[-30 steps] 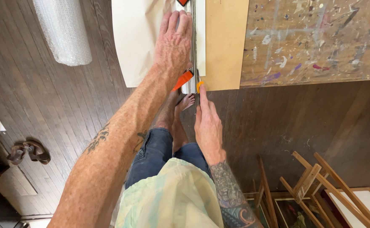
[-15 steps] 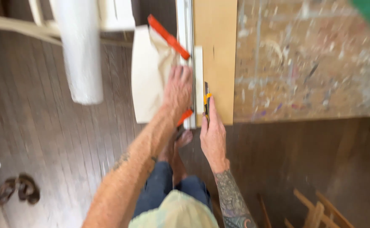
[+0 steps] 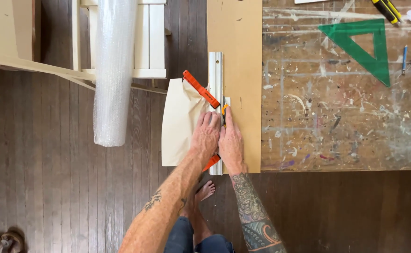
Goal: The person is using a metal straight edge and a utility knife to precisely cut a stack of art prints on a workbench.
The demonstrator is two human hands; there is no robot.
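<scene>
Big paint-splattered worktable (image 3: 346, 117) fills the right side, dark plank floor (image 3: 37, 187) on the left. A brown board (image 3: 243, 56) lies along the table's left edge. A cream paper sheet (image 3: 179, 124) sticks out from under the ruler and overhangs the floor. A metal straightedge (image 3: 216, 75) with an orange handle (image 3: 200, 89) runs along the board's left side.

Step looks like a cut in progress along the ruler, partway down the sheet.

Left hand (image 3: 205, 136) lies flat, fingers spread, pressing the straightedge and paper down; not gripping anything. Right hand (image 3: 230, 140) is closed around a small yellow-tipped knife (image 3: 224, 111), forefinger stretched along it, blade end tight against the ruler edge.

My read: the next move needs steady downward pressure on the ruler and the blade kept against its edge.

Off to the side: roll of bubble wrap (image 3: 114, 70), green triangle (image 3: 360, 47), yellow cutter (image 3: 386, 10).
</scene>
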